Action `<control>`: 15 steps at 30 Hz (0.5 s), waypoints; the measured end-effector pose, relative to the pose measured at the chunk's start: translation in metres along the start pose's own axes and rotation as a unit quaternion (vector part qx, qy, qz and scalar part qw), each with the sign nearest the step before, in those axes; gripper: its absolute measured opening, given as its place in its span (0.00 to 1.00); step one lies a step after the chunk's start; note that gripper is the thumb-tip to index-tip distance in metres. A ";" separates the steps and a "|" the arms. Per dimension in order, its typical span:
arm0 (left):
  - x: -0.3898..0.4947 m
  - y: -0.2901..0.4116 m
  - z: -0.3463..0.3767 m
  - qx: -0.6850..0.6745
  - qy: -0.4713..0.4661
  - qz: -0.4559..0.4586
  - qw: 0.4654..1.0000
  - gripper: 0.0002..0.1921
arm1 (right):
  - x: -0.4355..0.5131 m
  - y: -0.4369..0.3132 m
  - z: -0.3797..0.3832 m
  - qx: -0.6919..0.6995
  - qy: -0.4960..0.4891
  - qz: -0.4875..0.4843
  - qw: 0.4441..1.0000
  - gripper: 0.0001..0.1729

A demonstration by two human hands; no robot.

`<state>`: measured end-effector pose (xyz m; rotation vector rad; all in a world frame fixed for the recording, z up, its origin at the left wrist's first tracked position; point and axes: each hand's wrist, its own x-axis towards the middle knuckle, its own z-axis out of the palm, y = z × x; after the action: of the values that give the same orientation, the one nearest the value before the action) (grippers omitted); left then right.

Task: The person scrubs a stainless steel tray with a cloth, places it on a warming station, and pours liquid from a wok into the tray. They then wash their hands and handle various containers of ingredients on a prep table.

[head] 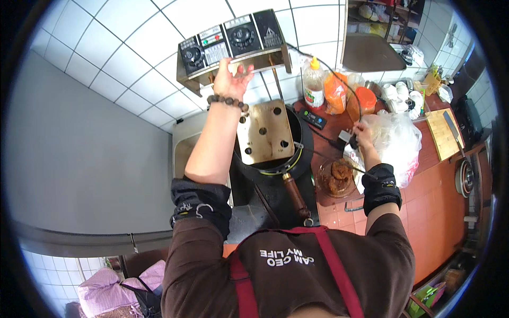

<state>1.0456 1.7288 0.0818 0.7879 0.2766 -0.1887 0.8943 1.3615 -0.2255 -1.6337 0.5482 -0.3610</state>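
Note:
My left hand [233,82], wearing a bead bracelet, is at the lower edge of a fryer's metal control box [234,41]. Its thumb lies against the front edge and its fingers curl below. The tilted box has two dials, with a green and a red light between them. Below it, a metal plate with several holes [265,137] rests over a black pan [297,123] with a wooden handle [295,194]. On the right, my right hand [362,134] pinches the black power cord [356,93], beside a white plug adapter [344,136].
A glass bowl of browned food [337,179] and a bulging plastic bag [397,139] flank my right forearm. Behind are a squeeze bottle [314,85], an orange-lidded jar [364,101] and a small control unit [313,118]. A knife [451,125] lies on a cutting board [439,139].

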 end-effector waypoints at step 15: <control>-0.013 0.042 0.005 -0.039 0.039 0.035 0.998 0.27 | -0.065 -0.154 -0.057 0.074 -0.074 -0.102 0.989 0.11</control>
<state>1.0455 1.7550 0.1168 0.7280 0.3275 -0.0808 0.8320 1.3604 -0.0605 -1.5606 0.2378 -0.4177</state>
